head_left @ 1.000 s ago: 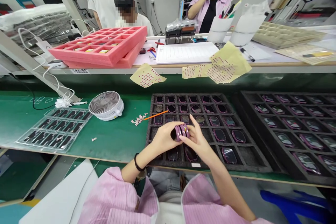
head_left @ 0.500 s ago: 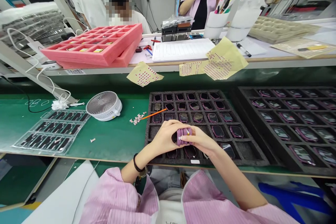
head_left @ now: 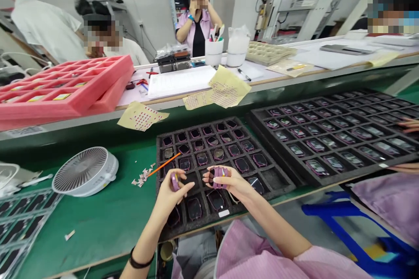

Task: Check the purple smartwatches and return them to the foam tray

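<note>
My left hand point(head_left: 175, 192) is curled around a purple watch case point(head_left: 175, 181), above the near left part of the black foam tray point(head_left: 271, 183). To its right, my right hand point(head_left: 229, 181) grips a small stack of purple watch cases point(head_left: 218, 178), held on edge over the same tray. The hands are apart, with a gap between them. Dark-faced watch cases with purple rims lie in many of the tray's compartments. An orange stick point(head_left: 163, 165) rests across the tray's left edge, beside small pale pieces point(head_left: 143, 175).
A round white fan point(head_left: 85, 171) and clear trays of black parts point(head_left: 28, 216) are on the left. A second foam tray point(head_left: 278, 163) stands on the right, with another person's hand point(head_left: 409, 125) at its edge. Pink foam trays point(head_left: 78, 107) sit on the shelf.
My hands have separated; my left hand has moved left with one case, while the stack stays in my right. The view has turned right, bringing another person's hands into sight.
</note>
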`<action>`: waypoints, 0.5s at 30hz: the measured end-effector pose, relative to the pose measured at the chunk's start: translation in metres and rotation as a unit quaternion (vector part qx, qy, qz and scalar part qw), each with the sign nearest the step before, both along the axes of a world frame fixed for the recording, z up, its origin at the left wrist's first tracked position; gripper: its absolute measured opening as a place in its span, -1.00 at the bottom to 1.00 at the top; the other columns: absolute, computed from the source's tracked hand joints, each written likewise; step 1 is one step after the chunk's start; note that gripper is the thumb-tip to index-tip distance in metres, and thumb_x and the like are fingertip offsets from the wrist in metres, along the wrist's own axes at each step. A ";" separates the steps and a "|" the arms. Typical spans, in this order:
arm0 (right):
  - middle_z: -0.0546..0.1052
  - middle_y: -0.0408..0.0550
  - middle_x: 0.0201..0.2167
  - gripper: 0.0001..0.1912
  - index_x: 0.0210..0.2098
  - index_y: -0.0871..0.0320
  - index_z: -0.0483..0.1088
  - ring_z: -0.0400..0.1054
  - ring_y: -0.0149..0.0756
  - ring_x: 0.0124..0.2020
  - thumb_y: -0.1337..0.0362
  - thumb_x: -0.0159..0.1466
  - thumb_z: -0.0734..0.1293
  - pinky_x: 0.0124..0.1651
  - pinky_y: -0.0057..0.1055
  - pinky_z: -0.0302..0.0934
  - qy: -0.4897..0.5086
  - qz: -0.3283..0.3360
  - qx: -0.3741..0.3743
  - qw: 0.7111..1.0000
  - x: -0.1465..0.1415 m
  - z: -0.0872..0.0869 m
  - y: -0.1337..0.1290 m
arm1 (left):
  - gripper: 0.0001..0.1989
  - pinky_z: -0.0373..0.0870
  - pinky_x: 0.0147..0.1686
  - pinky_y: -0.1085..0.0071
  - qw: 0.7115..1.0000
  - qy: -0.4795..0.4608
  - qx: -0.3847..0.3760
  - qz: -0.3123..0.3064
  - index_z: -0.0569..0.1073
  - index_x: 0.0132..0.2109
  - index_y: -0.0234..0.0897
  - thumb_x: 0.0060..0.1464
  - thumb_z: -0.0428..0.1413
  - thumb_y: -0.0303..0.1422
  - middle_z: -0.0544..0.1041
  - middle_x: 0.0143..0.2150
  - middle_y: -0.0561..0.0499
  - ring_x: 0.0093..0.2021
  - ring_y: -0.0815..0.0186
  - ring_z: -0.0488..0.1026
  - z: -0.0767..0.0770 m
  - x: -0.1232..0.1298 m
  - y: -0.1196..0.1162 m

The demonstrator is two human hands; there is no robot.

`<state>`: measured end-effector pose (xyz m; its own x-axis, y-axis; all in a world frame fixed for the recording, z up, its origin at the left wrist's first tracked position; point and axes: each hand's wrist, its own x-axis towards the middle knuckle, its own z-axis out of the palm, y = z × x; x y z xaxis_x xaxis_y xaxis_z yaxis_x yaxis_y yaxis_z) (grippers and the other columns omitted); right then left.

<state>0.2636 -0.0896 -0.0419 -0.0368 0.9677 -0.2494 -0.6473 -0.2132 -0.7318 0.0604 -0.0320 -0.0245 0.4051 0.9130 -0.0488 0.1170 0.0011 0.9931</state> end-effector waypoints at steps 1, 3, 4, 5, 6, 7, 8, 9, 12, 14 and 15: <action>0.64 0.01 -0.33 -0.53 -0.27 0.23 0.51 0.55 -0.17 -0.27 0.36 -0.20 0.61 -0.02 -0.12 0.35 0.000 -0.012 -0.002 1.000 0.002 -0.002 -0.001 | -0.51 0.05 -0.71 0.66 0.997 -0.036 -0.064 0.004 0.38 -0.09 -0.26 -0.15 0.33 -0.19 0.37 -0.30 0.10 -0.62 0.61 0.18 -0.004 0.000 -0.001; 0.64 0.01 -0.33 -0.52 -0.27 0.24 0.51 0.56 -0.16 -0.26 0.36 -0.21 0.61 -0.02 -0.10 0.35 0.002 -0.033 -0.003 0.999 0.003 -0.007 -0.003 | -0.53 -0.03 -0.68 0.67 0.982 -0.108 -0.157 0.004 0.41 -0.05 -0.23 -0.11 0.31 -0.19 0.30 -0.29 0.10 -0.56 0.61 0.13 -0.010 0.001 -0.006; 0.64 0.02 -0.33 -0.51 -0.28 0.24 0.51 0.56 -0.15 -0.26 0.36 -0.22 0.62 -0.02 -0.08 0.35 0.003 -0.041 -0.003 0.999 0.003 -0.010 -0.003 | -0.56 -0.01 -0.65 0.66 0.971 -0.138 -0.193 0.001 0.44 -0.04 -0.23 -0.07 0.28 -0.19 0.28 -0.29 0.09 -0.53 0.58 0.13 -0.013 0.001 -0.009; 0.63 0.03 -0.33 -0.50 -0.28 0.25 0.51 0.55 -0.14 -0.26 0.35 -0.23 0.62 -0.02 -0.06 0.35 0.004 -0.048 -0.003 0.999 0.003 -0.012 -0.004 | -0.60 0.01 -0.64 0.65 0.961 -0.163 -0.224 -0.001 0.46 -0.04 -0.23 -0.03 0.25 -0.20 0.28 -0.28 0.06 -0.51 0.56 0.14 -0.015 0.001 -0.012; 0.63 0.03 -0.33 -0.49 -0.28 0.25 0.51 0.55 -0.12 -0.25 0.35 -0.24 0.63 -0.02 -0.04 0.34 0.002 -0.052 -0.002 0.999 0.002 -0.015 -0.004 | -0.63 0.04 -0.63 0.63 0.951 -0.183 -0.250 -0.006 0.49 -0.04 -0.24 -0.01 0.23 -0.22 0.29 -0.26 0.04 -0.49 0.54 0.14 -0.016 0.001 -0.015; 0.63 0.04 -0.33 -0.48 -0.28 0.25 0.51 0.56 -0.11 -0.25 0.34 -0.25 0.63 -0.01 -0.03 0.33 -0.004 -0.054 -0.001 0.999 0.002 -0.017 -0.004 | -0.64 0.08 -0.61 0.61 0.942 -0.198 -0.270 -0.012 0.50 -0.03 -0.23 0.00 0.22 -0.25 0.30 -0.23 0.02 -0.48 0.52 0.14 -0.018 0.000 -0.017; 0.63 0.05 -0.33 -0.47 -0.28 0.26 0.51 0.56 -0.10 -0.25 0.33 -0.26 0.64 0.00 -0.02 0.32 -0.012 -0.054 0.001 0.998 0.001 -0.019 -0.003 | -0.64 0.11 -0.59 0.59 0.936 -0.209 -0.282 -0.015 0.52 -0.03 -0.23 -0.01 0.22 -0.27 0.32 -0.21 0.00 -0.46 0.50 0.16 -0.019 0.000 -0.019; 0.63 0.05 -0.33 -0.47 -0.28 0.26 0.52 0.56 -0.09 -0.25 0.33 -0.26 0.64 0.00 -0.02 0.32 -0.020 -0.054 0.005 0.998 0.001 -0.021 -0.003 | -0.64 0.13 -0.57 0.58 0.932 -0.215 -0.290 -0.015 0.54 -0.03 -0.22 -0.02 0.22 -0.30 0.33 -0.20 -0.01 -0.44 0.49 0.17 -0.020 -0.001 -0.019; 0.64 0.06 -0.33 -0.46 -0.27 0.26 0.53 0.56 -0.08 -0.27 0.35 -0.28 0.64 0.00 -0.04 0.31 -0.033 -0.058 0.021 0.998 0.000 -0.026 -0.002 | -0.66 0.19 -0.52 0.56 0.928 -0.216 -0.303 0.006 0.58 -0.09 -0.20 -0.10 0.26 -0.35 0.36 -0.21 -0.02 -0.39 0.45 0.22 -0.023 -0.002 -0.019; 0.64 0.06 -0.33 -0.46 -0.27 0.26 0.53 0.56 -0.08 -0.27 0.36 -0.28 0.64 -0.03 -0.06 0.33 -0.029 -0.062 0.029 0.997 0.000 -0.029 -0.002 | -0.67 0.23 -0.49 0.53 0.928 -0.214 -0.303 0.032 0.60 -0.14 -0.19 -0.14 0.28 -0.35 0.38 -0.22 -0.01 -0.39 0.43 0.24 -0.024 -0.003 -0.017; 0.64 0.06 -0.33 -0.45 -0.27 0.26 0.53 0.56 -0.08 -0.27 0.37 -0.28 0.64 -0.05 -0.07 0.34 -0.027 -0.062 0.032 0.997 0.000 -0.030 -0.001 | -0.68 0.25 -0.47 0.52 0.929 -0.212 -0.300 0.047 0.61 -0.15 -0.18 -0.16 0.29 -0.34 0.39 -0.22 -0.01 -0.39 0.42 0.24 -0.025 -0.003 -0.016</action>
